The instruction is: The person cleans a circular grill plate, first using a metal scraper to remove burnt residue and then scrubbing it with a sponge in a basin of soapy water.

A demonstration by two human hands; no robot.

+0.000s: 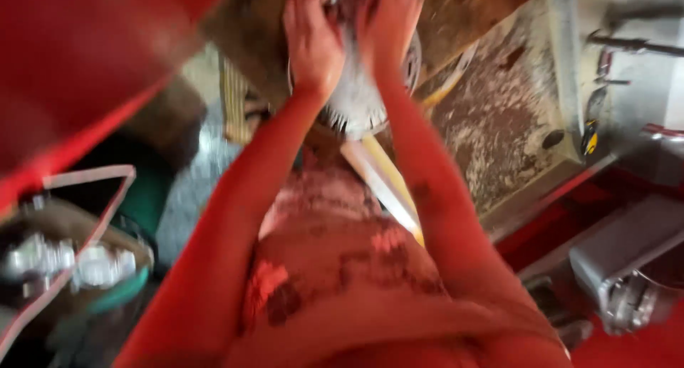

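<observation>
Both my hands reach forward at the top of the blurred view and grip a round, white-grey ribbed object (pixel 356 97) that looks like a coiled or finned metal part. My left hand (pixel 311 40) clasps its left side with fingers curled over the top. My right hand (pixel 388 26) presses on its right side. The object rests on a worn, brown wooden surface (pixel 470 12). A yellow and white strip (pixel 385 183) runs down from under it, between my forearms. My lap, in a stained reddish garment (pixel 335 268), fills the lower middle.
A scratched grey metal plate (pixel 499 118) lies to the right, with metal tools (pixel 627 47) beyond it. A grey metal bracket (pixel 620 268) sits at lower right. A shiny metal piece (pixel 64 261) lies at lower left. A red panel (pixel 71 54) covers the upper left.
</observation>
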